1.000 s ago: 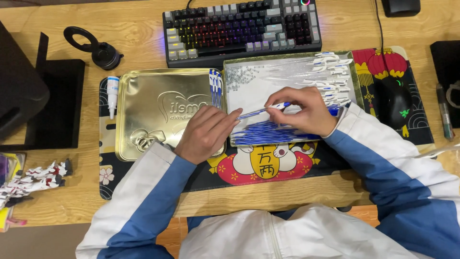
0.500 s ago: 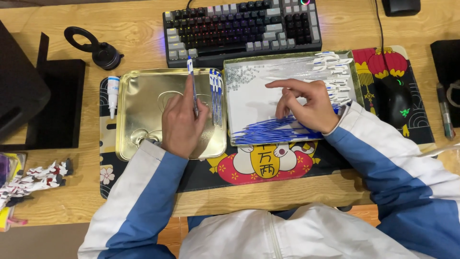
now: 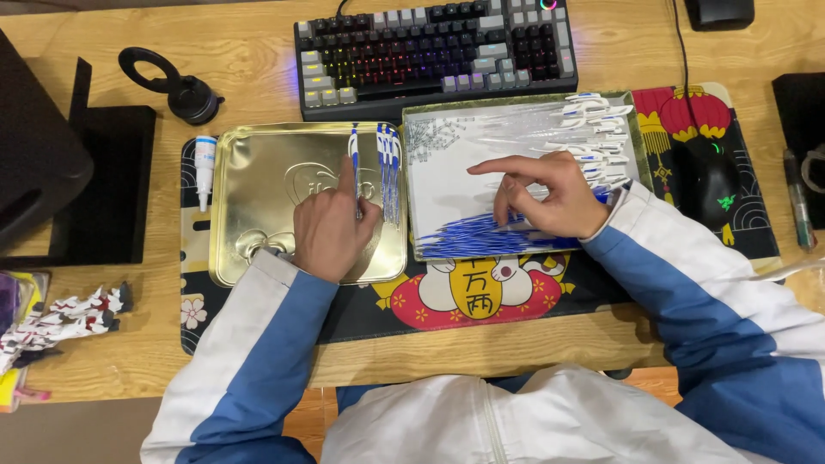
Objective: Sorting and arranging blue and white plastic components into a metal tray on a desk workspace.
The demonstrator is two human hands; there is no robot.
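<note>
My left hand (image 3: 329, 230) rests inside a gold metal tray (image 3: 249, 172), its index finger pressing a thin blue and white stick (image 3: 355, 163) flat against the tray floor. Beside that stick lie a few more of the same sticks (image 3: 388, 167) near the tray's right wall. My right hand (image 3: 550, 196) lies in a second tray with a white floor (image 3: 447, 185), thumb and fingers pinched over a heap of blue sticks (image 3: 477, 234) along its front edge. White clip-like pieces (image 3: 597, 129) are piled in that tray's far right corner.
A backlit keyboard (image 3: 430, 51) lies behind the trays. A black mouse (image 3: 711, 176) sits on a patterned desk mat (image 3: 473, 296) to the right, with a pen (image 3: 797, 210) beyond. A small white tube (image 3: 204, 163), a black ring stand (image 3: 176, 86) and a black box (image 3: 51, 163) are at left.
My left hand carried one blue and white stick from the white tray into the gold tray and laid it beside the others. My right hand stayed over the heap of sticks.
</note>
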